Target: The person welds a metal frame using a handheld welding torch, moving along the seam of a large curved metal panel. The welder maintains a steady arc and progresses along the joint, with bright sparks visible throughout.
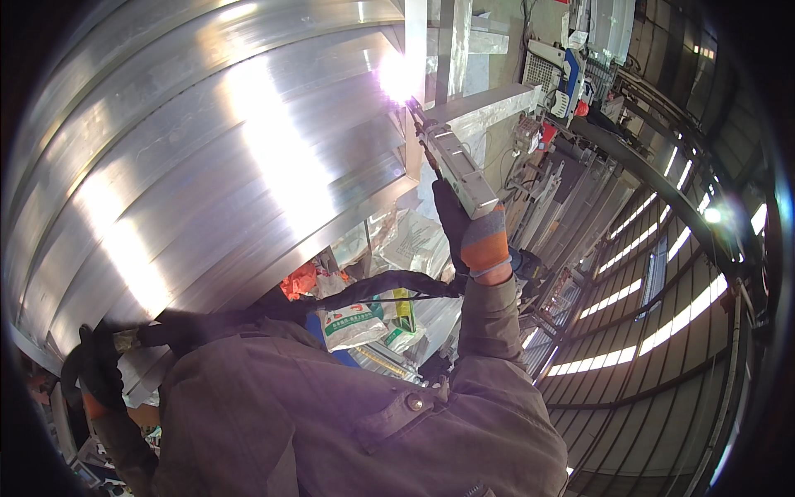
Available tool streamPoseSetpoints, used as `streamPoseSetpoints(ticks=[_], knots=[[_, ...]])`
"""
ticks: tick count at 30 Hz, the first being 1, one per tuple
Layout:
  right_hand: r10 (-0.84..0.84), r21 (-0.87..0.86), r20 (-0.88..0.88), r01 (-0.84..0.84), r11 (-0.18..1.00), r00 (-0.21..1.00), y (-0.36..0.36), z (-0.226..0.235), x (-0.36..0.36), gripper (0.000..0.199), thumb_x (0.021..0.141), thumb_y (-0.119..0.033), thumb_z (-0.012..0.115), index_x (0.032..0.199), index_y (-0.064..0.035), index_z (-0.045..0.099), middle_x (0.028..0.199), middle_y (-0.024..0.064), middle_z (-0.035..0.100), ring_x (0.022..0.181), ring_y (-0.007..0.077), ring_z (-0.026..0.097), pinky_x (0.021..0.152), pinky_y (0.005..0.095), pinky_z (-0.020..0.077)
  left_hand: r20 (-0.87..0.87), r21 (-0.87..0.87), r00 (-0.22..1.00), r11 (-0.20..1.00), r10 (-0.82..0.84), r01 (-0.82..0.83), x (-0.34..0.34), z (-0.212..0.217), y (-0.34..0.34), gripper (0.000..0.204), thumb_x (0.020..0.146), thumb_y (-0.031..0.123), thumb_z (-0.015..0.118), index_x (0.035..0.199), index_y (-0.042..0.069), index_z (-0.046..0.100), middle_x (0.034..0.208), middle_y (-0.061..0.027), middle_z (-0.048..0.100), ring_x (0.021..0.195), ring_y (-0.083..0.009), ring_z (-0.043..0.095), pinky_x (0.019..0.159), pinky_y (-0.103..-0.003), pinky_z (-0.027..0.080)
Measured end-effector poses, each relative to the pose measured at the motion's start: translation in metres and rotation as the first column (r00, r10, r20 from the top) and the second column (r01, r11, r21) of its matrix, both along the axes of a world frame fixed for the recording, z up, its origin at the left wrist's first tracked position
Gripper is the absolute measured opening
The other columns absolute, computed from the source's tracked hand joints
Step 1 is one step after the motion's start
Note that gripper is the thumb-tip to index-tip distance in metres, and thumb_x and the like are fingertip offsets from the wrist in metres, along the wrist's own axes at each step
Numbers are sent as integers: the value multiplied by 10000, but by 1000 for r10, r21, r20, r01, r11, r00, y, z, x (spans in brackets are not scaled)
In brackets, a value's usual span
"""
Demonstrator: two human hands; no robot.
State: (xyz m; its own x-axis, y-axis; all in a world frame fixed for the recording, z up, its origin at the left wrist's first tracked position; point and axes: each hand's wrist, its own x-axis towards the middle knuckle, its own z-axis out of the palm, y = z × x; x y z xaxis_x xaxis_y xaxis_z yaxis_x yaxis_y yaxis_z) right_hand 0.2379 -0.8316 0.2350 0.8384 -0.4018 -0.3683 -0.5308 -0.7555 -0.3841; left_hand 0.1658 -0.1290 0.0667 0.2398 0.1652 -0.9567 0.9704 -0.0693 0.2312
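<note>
Up against the big ribbed metal panel [207, 166], right hand [472, 232] grips the welding torch [455, 170], arc blazing; left hand [99, 364] clutches the black hose [364, 288].

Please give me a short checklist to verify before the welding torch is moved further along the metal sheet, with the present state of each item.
1. Right hand grips the welding torch firmly: ok, gloved fingers wrap the handle.
2. Torch tip at the joint: ok, the bright arc sits where the ribbed metal sheet meets the upright bar.
3. Left hand gloved, away from the arc: ok, low at the sheet's lower edge.
4. Black hose free of snags: cannot tell, it runs across the jacket.
5. Seam quality: cannot tell, glare hides it.
</note>
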Motion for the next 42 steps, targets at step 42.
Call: streamPoseSetpoints(ticks=[42], knots=[[30,-48,-10,-30,998,1000,7,7,-1,263,1052,-244,865,1150,-22,765,894,153,827,788,271,822,677,424,607,19,-24,1000,1000,-7,7,3,-8,-5,537,1203,621,513,1102,147,744,851,12,640,684,-104,566,601,-278,430]])
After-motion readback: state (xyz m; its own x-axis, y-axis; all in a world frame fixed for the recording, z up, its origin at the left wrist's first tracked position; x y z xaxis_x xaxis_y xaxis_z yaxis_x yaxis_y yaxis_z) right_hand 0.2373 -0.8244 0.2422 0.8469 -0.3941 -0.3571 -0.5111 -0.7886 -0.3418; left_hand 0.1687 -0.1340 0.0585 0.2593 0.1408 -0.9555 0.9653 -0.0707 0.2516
